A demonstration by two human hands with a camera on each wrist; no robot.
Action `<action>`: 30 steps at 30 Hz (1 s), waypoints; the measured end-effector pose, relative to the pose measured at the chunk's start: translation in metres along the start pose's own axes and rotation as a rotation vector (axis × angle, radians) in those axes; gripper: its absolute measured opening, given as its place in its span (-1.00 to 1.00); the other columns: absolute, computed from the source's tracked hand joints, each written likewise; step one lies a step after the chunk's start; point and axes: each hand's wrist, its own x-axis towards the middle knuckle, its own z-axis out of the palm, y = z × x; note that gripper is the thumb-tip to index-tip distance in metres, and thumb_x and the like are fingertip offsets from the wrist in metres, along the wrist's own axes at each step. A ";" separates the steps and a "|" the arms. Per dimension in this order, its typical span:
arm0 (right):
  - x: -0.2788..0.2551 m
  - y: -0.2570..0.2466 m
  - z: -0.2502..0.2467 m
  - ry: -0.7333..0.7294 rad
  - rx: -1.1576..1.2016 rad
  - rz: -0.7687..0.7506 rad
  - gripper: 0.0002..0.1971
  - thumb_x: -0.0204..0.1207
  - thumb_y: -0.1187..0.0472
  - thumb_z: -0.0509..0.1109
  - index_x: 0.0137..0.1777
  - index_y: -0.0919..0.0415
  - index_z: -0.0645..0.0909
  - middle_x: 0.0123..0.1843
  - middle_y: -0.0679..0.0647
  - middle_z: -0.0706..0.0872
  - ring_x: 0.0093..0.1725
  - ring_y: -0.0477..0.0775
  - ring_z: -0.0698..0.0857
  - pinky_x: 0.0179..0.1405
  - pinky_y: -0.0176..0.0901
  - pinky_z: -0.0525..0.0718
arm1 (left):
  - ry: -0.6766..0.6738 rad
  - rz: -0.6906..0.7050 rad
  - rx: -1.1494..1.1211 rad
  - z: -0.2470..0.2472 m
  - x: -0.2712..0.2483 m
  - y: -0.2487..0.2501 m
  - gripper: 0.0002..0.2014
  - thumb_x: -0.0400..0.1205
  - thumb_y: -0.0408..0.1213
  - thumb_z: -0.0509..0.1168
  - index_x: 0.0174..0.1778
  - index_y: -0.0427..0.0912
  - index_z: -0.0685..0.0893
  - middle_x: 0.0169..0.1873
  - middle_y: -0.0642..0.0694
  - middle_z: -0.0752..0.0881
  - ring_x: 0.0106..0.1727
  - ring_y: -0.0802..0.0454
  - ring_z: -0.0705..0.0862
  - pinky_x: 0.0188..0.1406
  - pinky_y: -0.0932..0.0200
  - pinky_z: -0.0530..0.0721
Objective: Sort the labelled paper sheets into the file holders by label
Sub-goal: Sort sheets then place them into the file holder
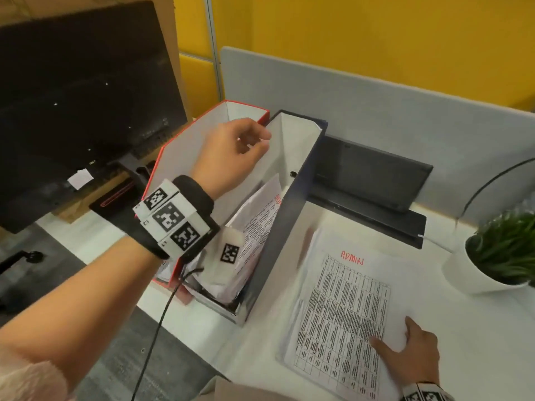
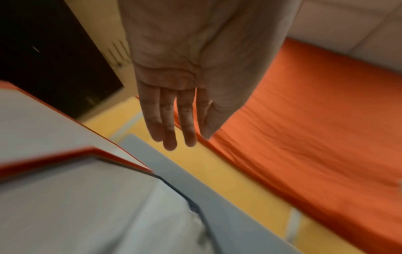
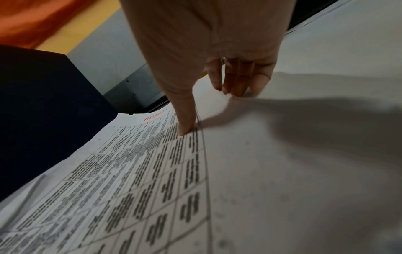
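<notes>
A stack of printed sheets lies on the white desk, and its top sheet (image 1: 344, 308) (image 3: 141, 171) is labelled ADMIN in red. My right hand (image 1: 417, 351) (image 3: 208, 110) pinches that sheet's right margin, thumb pressing on the print and fingertips at the edge, where the paper buckles up. Left of the stack stand a red file holder (image 1: 173, 157) (image 2: 43, 159) and a dark blue file holder (image 1: 289, 227) (image 3: 43, 111). Several sheets (image 1: 260, 215) lean inside the blue one. My left hand (image 1: 240, 149) (image 2: 172, 120) hovers over both holders' back rims, holding nothing.
A black monitor (image 1: 81, 105) stands at the left. A dark closed laptop (image 1: 370, 180) lies behind the stack, against the grey partition (image 1: 376, 105). A potted plant (image 1: 503, 250) in a white pot sits at the right edge. A black cable (image 1: 162, 314) hangs from my left wrist.
</notes>
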 end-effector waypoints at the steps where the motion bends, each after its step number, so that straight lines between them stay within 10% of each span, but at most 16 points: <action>1: 0.000 0.001 0.001 0.003 -0.003 -0.005 -0.01 0.16 0.00 0.67 0.56 0.26 0.28 0.36 0.31 0.39 0.40 0.34 0.40 0.47 0.16 0.35 | -0.050 0.015 -0.088 0.014 -0.005 0.013 -0.90 0.61 -0.34 0.30 -0.02 -0.20 0.70 -0.16 -0.06 0.72 -0.21 0.11 0.66 -0.15 0.33 0.64; 7: -0.004 0.001 0.002 -0.012 0.004 -0.023 -0.02 0.25 -0.03 0.62 0.59 0.25 0.19 0.39 0.24 0.34 0.43 0.24 0.38 0.47 0.02 0.36 | -0.370 -0.034 -0.154 0.124 -0.052 0.036 -0.90 0.59 -0.28 0.31 -0.09 -0.16 0.74 -0.29 0.07 0.71 -0.35 0.31 0.61 -0.21 0.35 0.61; 11: -0.007 0.003 0.001 -0.021 0.010 -0.010 -0.02 0.27 -0.05 0.61 0.59 0.22 0.17 0.42 0.20 0.32 0.46 0.21 0.36 0.51 -0.01 0.35 | -0.669 -0.272 0.260 0.181 -0.080 -0.002 -0.75 0.64 -0.20 0.24 0.19 -0.21 0.62 0.10 -0.16 0.70 0.17 -0.09 0.65 0.16 0.11 0.59; 14: -0.012 0.003 0.002 -0.021 0.027 -0.008 -0.03 0.26 -0.05 0.61 0.59 0.22 0.18 0.41 0.19 0.32 0.45 0.20 0.37 0.51 0.01 0.36 | -0.808 -0.351 0.532 0.200 -0.094 -0.036 -0.69 0.66 -0.16 0.23 0.15 -0.34 0.60 0.12 -0.24 0.69 0.11 -0.17 0.66 -0.09 0.15 0.53; 20: -0.016 0.005 0.001 -0.021 0.053 -0.011 -0.04 0.26 -0.03 0.61 0.58 0.22 0.18 0.39 0.18 0.33 0.43 0.20 0.39 0.50 0.07 0.37 | -0.628 -0.485 0.426 0.212 -0.102 -0.071 -0.71 0.52 -0.04 0.41 -0.17 -0.22 0.57 -0.38 -0.06 0.59 -0.36 -0.03 0.59 -0.48 0.23 0.50; 30: -0.021 -0.005 0.002 0.051 0.017 -0.119 -0.05 0.31 0.10 0.60 0.61 0.19 0.10 0.42 0.18 0.28 0.44 0.17 0.29 0.50 0.00 0.31 | -0.595 -0.238 0.530 0.208 -0.106 -0.056 -0.70 0.64 -0.15 0.27 -0.36 -0.24 0.55 -0.23 -0.22 0.69 -0.20 -0.18 0.68 -0.34 0.08 0.55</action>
